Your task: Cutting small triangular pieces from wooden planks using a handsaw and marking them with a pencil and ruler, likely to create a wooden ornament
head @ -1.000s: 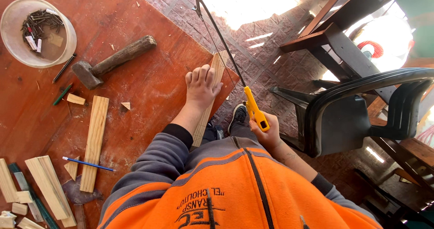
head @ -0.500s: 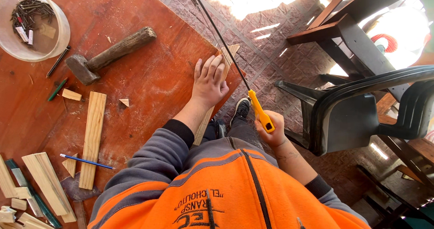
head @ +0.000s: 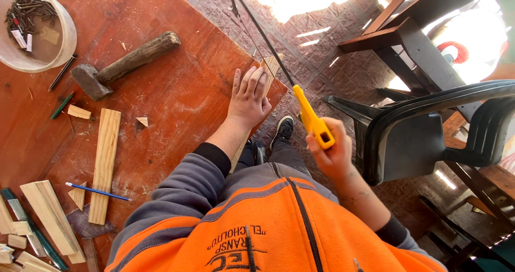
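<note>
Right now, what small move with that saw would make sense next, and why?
Probably a push stroke forward: the right hand has the hacksaw drawn back, blade across the wood strip overhanging the table edge, and the left hand pins it flat.

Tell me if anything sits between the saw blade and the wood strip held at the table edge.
Nothing visible does. The saw, gripped by the right hand, meets the wood strip at the table edge. The left hand presses the strip beside the blade, fingers close to it.
</note>
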